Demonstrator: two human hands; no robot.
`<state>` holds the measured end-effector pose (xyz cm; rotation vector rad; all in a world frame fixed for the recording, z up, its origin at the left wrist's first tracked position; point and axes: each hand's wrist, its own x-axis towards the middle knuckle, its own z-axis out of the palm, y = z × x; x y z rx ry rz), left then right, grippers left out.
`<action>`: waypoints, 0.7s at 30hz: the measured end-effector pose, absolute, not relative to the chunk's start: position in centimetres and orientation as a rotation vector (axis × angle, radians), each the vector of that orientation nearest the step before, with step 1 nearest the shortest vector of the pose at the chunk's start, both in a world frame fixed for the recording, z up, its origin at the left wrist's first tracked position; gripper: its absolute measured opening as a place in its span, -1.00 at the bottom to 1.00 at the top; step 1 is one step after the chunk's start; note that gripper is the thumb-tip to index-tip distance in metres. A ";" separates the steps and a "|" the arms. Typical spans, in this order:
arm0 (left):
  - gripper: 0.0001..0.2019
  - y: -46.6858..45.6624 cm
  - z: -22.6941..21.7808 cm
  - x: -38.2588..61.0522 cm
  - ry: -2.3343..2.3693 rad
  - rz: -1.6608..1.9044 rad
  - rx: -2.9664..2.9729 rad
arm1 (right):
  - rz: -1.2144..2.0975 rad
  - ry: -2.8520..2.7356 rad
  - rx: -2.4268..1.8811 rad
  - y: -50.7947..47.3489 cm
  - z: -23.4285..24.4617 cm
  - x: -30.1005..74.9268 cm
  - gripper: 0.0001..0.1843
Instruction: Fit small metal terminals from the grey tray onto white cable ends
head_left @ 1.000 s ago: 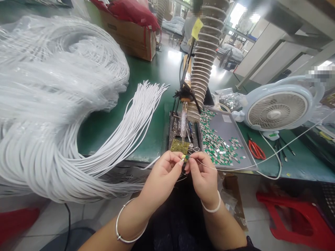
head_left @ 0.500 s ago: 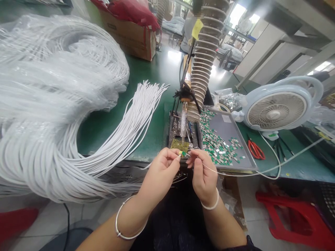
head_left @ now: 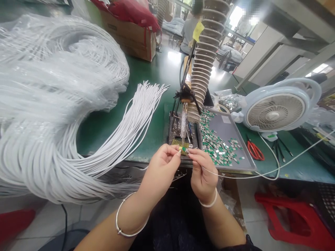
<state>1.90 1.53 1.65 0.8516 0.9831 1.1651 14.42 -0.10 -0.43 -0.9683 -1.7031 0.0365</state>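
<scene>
Single view, head-worn, facing forward and down along the wearer's forearms (head_left: 112,226). Left hand (head_left: 161,170) and right hand (head_left: 205,174) lie close, just below frame centre. Coverage is wide: worktop (head_left: 154,130) seen obliquely from above, floor (head_left: 255,226) at lower edge, room beyond at top.
</scene>
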 end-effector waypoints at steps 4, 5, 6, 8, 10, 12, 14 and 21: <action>-0.87 1.6 1.8 2.0 0.967 1.186 0.854 | -0.006 -1.727 -0.963 0.2 -0.2 14.4 -0.69; -0.87 1.7 1.8 2.0 0.967 1.192 0.855 | -0.013 -1.730 -0.962 0.3 -0.1 14.4 -0.69; -0.87 1.7 1.9 2.0 0.968 1.200 0.856 | -0.018 -1.734 -0.962 0.3 -0.1 14.4 -0.69; -0.87 1.7 2.0 2.0 0.965 1.209 0.858 | -0.021 -1.741 -0.965 0.4 0.0 14.3 -0.70; -0.88 1.7 2.1 2.0 0.957 1.218 0.861 | -0.021 -1.748 -0.969 0.5 0.2 14.3 -0.70; -0.88 1.8 2.1 2.0 0.948 1.223 0.862 | -0.023 -1.750 -0.971 0.6 0.3 14.3 -0.70; -0.87 1.8 2.1 2.1 0.941 1.226 0.863 | -0.027 -1.749 -0.972 0.6 0.3 14.2 -0.70; -0.87 1.7 2.3 1.8 0.936 1.229 0.882 | -0.005 -1.750 -0.973 0.5 0.4 14.1 -0.69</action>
